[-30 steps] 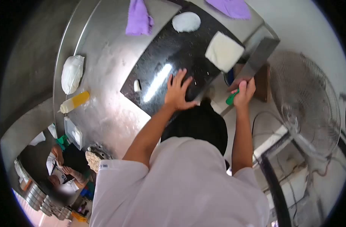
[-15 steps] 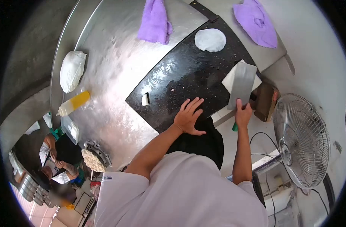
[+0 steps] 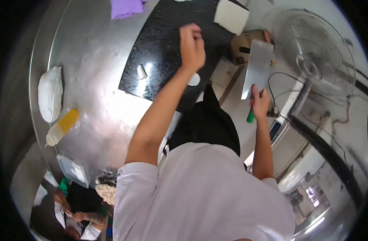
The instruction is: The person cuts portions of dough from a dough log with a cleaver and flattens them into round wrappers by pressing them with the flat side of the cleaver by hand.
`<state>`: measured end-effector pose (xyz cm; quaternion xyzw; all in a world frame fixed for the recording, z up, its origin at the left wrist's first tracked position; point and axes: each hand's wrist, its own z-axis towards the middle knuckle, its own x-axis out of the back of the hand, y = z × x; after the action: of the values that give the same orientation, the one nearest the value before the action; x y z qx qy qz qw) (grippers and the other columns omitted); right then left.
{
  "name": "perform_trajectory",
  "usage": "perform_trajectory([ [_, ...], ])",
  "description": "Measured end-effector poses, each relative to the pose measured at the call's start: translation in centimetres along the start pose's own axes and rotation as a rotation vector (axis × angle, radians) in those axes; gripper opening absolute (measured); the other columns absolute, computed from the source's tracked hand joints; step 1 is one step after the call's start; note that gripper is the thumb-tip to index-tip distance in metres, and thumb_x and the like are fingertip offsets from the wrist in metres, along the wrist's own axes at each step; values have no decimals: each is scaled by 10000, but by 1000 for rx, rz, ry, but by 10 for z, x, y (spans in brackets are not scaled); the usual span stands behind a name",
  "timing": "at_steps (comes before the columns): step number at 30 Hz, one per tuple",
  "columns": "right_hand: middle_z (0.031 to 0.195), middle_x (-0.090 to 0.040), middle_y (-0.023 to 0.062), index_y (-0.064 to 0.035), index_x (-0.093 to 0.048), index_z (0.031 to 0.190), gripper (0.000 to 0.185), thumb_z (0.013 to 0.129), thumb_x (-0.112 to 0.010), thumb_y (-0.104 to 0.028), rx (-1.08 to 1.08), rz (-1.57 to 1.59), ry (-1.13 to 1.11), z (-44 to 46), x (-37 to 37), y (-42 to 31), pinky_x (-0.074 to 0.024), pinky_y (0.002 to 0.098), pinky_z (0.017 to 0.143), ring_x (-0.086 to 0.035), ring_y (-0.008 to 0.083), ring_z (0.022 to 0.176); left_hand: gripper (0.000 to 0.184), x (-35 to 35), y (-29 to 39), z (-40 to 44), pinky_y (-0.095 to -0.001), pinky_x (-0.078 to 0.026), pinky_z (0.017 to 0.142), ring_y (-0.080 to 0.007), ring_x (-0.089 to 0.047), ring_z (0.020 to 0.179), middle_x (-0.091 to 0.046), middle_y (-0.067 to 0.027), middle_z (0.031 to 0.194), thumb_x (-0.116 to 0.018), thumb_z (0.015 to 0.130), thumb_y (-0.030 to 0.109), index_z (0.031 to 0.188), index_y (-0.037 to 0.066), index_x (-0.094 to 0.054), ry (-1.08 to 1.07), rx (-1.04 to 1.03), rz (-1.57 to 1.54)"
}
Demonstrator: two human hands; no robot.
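Note:
My left hand [image 3: 192, 47] is over the black board [image 3: 162, 44], fingers curled together; whatever is inside them is hidden. A small white round piece [image 3: 194, 79] shows beside its wrist. My right hand [image 3: 259, 101] grips the green handle [image 3: 250, 117] of a wide-bladed cleaver [image 3: 259, 64], held right of the board with the blade pointing away. A short white piece [image 3: 141, 72] lies at the board's left part. The white square slab [image 3: 231, 17] is at the far right corner, and a sliver of another white piece shows at the top edge.
On the metal table [image 3: 91, 60] are a purple cloth [image 3: 127, 8], a white wrapped bundle [image 3: 50, 94], a yellow-filled squeeze bottle [image 3: 62, 127] and a clear container [image 3: 73, 170]. A fan [image 3: 308, 60] and cardboard box [image 3: 244, 44] stand right. Another person [image 3: 77, 221] is at lower left.
The cleaver has come away from over the white slab to the board's right. My left hand has gone from spread to curled, farther up the board. A small white round piece now shows near its wrist.

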<state>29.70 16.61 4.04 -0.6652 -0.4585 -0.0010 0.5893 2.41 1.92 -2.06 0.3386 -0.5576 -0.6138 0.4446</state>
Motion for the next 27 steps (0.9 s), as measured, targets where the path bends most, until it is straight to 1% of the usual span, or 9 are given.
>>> perform_trajectory([
  [2,557,-538,33,-28,-529,766,453,966,-733,-380,-47,-12,30,-44,16,22,-398,296,401,-515,123,421,379,-6,30,10,-494,-376,1086,-350,-530,1243,-581,-152,1238,-646,881,146,1233,36,-557,63,19,-93],
  [5,556,-544,35,-23,-541,768,449,964,-735,-376,-139,12,53,-90,26,54,-398,296,406,-511,116,418,502,-13,44,-20,-556,-319,1104,-378,-472,1301,-514,-202,1346,-690,854,249,1295,61,-537,74,-138,384],
  [7,565,-554,37,-15,-557,778,440,964,-736,-371,-199,29,57,-109,32,60,-402,296,417,-511,109,423,650,6,8,-79,-554,-270,1161,-396,-382,1395,-432,-228,1458,-707,847,272,1402,32,-469,-241,-361,993],
  [9,601,-583,62,15,-612,849,441,937,-761,-391,-194,-53,-84,-112,33,51,-452,323,481,-561,144,488,722,11,5,-59,-551,-218,1201,-429,-305,1446,-345,-246,1536,-714,850,266,1449,2,-410,-243,-270,851],
  [13,844,-709,167,-4,-716,1085,533,837,-821,-463,67,-160,-268,-79,-7,46,-535,389,706,-676,252,751,657,23,3,-12,-493,-313,1151,-446,-418,1325,-370,-282,1455,-676,839,168,1405,-33,-409,343,157,-100],
  [15,953,-727,211,-26,-731,1130,570,796,-828,-477,217,-99,-491,-47,-45,43,-539,414,790,-701,321,848,628,28,18,-15,-465,-352,1124,-437,-461,1260,-401,-287,1396,-666,827,154,1376,-32,-426,422,81,-52],
  [17,996,-726,241,-22,-734,1102,579,760,-840,-478,286,-212,-659,-18,-84,21,-539,440,838,-704,373,922,670,29,30,-40,-530,-282,1176,-441,-405,1357,-372,-283,1468,-669,851,233,1413,-26,-413,117,-188,467],
  [19,1023,-725,254,-17,-735,1078,580,742,-848,-476,324,-323,-734,-6,-108,14,-539,455,866,-700,396,961,1001,25,0,-95,-809,-42,1113,-409,-147,1555,-245,-232,1645,-675,798,630,1553,58,-351,-291,-115,1053],
  [27,1012,-723,241,-16,-591,1178,728,652,-931,-387,397,-483,-687,25,-104,-17,-557,504,843,-701,427,991,1138,17,5,-67,-856,-14,1070,-403,-138,1554,-237,-134,1671,-706,657,809,1552,172,-410,-526,-156,1293],
])
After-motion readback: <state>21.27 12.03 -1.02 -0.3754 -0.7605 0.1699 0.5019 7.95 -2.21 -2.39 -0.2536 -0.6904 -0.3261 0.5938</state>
